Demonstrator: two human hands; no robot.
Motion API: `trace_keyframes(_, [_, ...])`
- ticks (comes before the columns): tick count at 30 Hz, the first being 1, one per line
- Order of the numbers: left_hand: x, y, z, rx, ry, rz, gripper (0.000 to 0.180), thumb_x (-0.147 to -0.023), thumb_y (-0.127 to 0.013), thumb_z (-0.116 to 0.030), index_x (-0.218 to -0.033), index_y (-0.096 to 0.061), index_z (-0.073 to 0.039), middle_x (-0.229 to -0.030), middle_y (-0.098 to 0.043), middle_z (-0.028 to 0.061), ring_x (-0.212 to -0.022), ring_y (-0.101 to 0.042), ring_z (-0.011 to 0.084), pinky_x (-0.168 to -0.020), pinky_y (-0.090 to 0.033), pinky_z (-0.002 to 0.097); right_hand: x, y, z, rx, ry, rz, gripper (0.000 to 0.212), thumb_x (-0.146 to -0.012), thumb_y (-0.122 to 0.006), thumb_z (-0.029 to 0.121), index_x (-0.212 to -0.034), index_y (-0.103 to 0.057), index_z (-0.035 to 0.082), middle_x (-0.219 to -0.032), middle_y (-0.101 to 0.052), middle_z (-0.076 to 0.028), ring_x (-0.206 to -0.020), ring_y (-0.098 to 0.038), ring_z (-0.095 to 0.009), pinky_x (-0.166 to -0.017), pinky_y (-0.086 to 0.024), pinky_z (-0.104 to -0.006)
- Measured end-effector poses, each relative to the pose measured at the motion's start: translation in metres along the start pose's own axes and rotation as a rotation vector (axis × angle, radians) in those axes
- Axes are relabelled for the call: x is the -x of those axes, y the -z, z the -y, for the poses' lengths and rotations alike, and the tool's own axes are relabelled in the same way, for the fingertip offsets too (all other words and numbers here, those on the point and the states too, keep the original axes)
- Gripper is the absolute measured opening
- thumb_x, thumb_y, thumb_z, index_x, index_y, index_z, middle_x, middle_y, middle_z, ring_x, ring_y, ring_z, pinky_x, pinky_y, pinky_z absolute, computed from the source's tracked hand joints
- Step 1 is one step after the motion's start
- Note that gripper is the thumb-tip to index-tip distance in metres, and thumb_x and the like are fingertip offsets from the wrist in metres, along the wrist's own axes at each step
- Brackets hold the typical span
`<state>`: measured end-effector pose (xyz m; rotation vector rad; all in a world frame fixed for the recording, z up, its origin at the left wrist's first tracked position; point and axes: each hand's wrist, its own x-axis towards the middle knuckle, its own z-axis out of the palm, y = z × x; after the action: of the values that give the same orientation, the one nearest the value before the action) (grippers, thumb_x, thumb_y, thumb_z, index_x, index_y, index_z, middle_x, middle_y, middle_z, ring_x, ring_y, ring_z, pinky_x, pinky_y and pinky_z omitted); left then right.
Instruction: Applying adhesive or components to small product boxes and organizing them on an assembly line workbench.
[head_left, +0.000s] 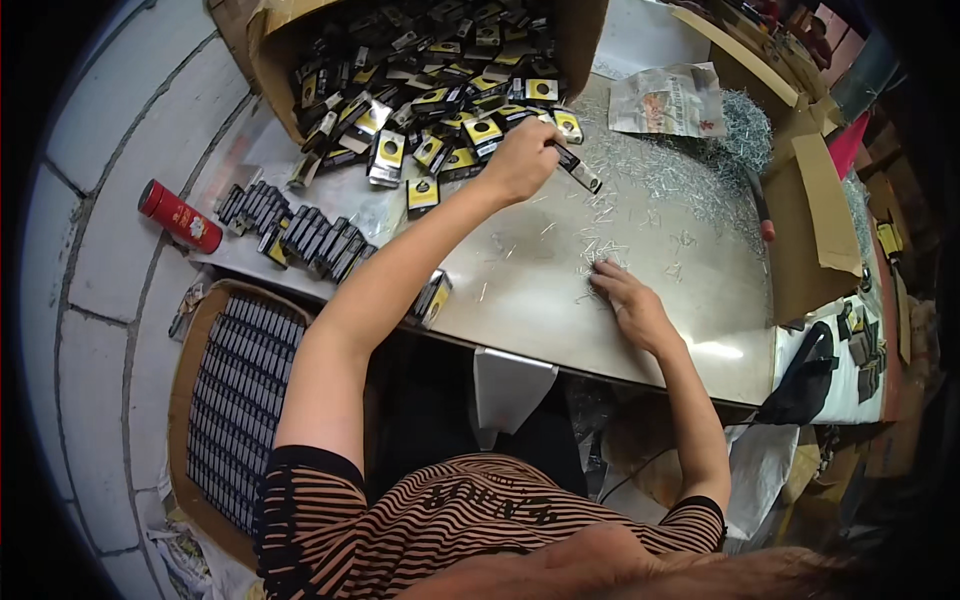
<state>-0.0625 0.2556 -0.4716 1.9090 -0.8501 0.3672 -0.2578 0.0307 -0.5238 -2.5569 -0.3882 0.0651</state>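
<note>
My left hand point(522, 162) is closed round a small black box point(578, 170), held tilted over the metal tabletop with one end pointing right and toward me. Just behind it lies a heap of small black-and-yellow boxes point(483, 132), spilling out of a big carton point(275, 75). My right hand point(640, 308) rests low on the table, fingers stretched out, their tips touching a little cluster of thin silver pin-like metal pieces point(602, 250). Whether any piece is pinched between those fingertips cannot be made out.
A larger pile of silver pieces point(690, 165) spreads at the back right beside a printed bag point(668, 100) and an open carton point(815, 215). Rows of small boxes point(310, 240) stand at the left, near a red canister point(180, 215). A carton packed with boxes point(240, 400) sits below.
</note>
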Motion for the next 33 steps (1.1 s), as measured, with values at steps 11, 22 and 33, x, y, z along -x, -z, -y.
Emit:
trace_keyframes(11, [0.199,0.041,-0.118,0.844,0.622,0.035,0.044,-0.079,-0.074,-0.005,-0.119,-0.059,0.006,-0.104,-0.067,0.0093,-0.092,-0.062,0.0127,-0.079,-0.052,0.028,-0.063,-0.077,0.036,0.285,0.086,-0.251,0.051,-0.085,-0.056,0.014,-0.135,-0.049,0.002,-0.145,-0.042,-0.02,-0.136,-0.038,-0.034,-0.111,-0.034,-0.0394])
trace_keyframes(22, [0.435,-0.009,-0.055,0.454,0.957,0.371,0.031,-0.073,-0.069,0.002,-0.104,-0.067,0.004,-0.092,-0.07,0.009,-0.084,-0.065,0.0152,-0.077,-0.052,0.0287,-0.008,-0.087,0.078,-0.042,-0.015,-0.307,0.05,-0.088,-0.062,0.03,-0.136,-0.053,0.018,-0.145,-0.045,-0.013,-0.135,-0.04,-0.033,-0.112,-0.032,-0.0399])
trace_keyframes(33, [0.418,-0.029,-0.076,0.983,1.265,0.374,0.043,-0.079,-0.071,0.004,-0.121,-0.062,-0.001,-0.099,-0.07,0.0059,-0.084,-0.066,0.0137,-0.076,-0.052,0.0254,0.099,-0.101,0.161,-0.044,0.066,-0.171,0.061,-0.072,-0.047,-0.015,-0.13,-0.054,0.005,-0.14,-0.047,-0.016,-0.135,-0.039,-0.035,-0.107,-0.039,-0.0421])
